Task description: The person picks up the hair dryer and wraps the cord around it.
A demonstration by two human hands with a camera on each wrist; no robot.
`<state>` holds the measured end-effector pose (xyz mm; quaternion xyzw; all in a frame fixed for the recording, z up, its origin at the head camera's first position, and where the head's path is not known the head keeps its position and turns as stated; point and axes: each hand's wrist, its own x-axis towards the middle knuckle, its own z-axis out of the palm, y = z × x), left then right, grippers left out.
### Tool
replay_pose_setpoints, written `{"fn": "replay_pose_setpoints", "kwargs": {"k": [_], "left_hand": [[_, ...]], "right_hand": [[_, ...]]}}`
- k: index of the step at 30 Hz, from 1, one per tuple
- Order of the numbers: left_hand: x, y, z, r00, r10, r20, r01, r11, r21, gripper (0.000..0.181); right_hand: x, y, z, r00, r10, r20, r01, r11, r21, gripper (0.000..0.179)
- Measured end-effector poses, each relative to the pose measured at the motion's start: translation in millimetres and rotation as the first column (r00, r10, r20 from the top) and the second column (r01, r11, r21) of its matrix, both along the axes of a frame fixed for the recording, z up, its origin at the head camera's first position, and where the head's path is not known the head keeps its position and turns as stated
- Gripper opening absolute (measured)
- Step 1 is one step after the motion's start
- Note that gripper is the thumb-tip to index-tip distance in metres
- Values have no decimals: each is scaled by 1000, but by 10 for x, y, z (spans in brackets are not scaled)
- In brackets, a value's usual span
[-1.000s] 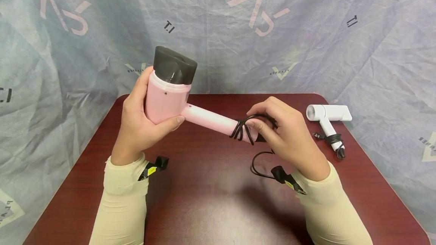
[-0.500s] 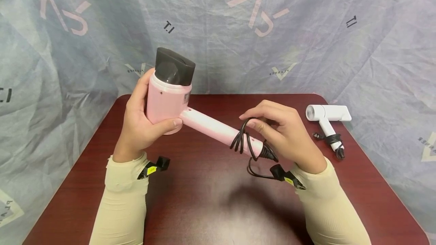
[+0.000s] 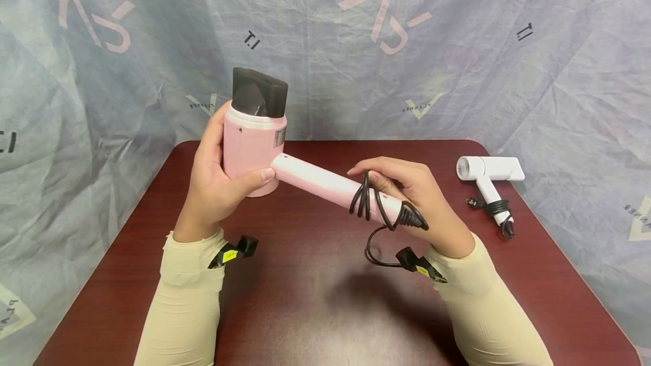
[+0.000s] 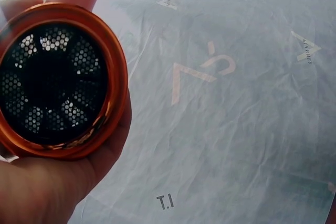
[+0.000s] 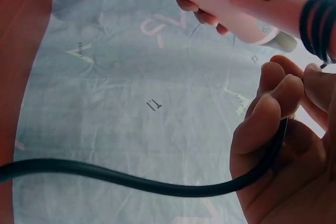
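My left hand [image 3: 213, 179] grips the pink body of a hair dryer [image 3: 254, 151], thumb across the front near the handle's root. The dryer is held up over the table with its black nozzle [image 3: 260, 92] upward and its handle slanting down to the right. In the left wrist view the round rear grille [image 4: 55, 80] faces the camera. Several turns of black cord [image 3: 362, 199] wrap the lower handle. Behind the handle's end, my right hand [image 3: 422, 188] pinches the cord with thumb and fingers. In the right wrist view the loose cord [image 5: 189, 190] runs through the curled fingers.
A white hair dryer [image 3: 489, 185] lies at the table's right side, its black cord wound round its handle. The dark red table [image 3: 305, 298] has a printed grey cloth [image 3: 315, 55] hung behind and at the sides. Small cameras are strapped to both wrists.
The right hand has gone from in front of the handle's end to behind it, drawing the cord over the handle. The handle's end has shifted right and slightly down.
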<state>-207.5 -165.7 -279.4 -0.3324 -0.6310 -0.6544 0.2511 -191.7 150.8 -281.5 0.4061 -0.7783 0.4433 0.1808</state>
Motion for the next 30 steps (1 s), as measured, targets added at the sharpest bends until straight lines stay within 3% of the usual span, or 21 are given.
{"fn": "replay_pose_setpoints", "kwargs": {"k": [9, 15, 23, 30], "left_hand": [[-26, 102, -15, 999, 24, 24, -26, 998, 58, 88], [-41, 138, -19, 999, 36, 6, -37, 996, 87, 85], [-30, 212, -17, 998, 69, 3, -69, 989, 130, 80], [68, 283, 94, 990, 143, -11, -139, 976, 166, 77]], "right_hand": [[88, -92, 48, 998, -59, 20, 59, 998, 19, 40], [0, -87, -47, 988, -153, -6, 153, 987, 55, 24], [-86, -96, -100, 991, -89, -98, 90, 996, 3, 32], [-63, -139, -155, 966, -219, -136, 230, 970, 76, 33]]}}
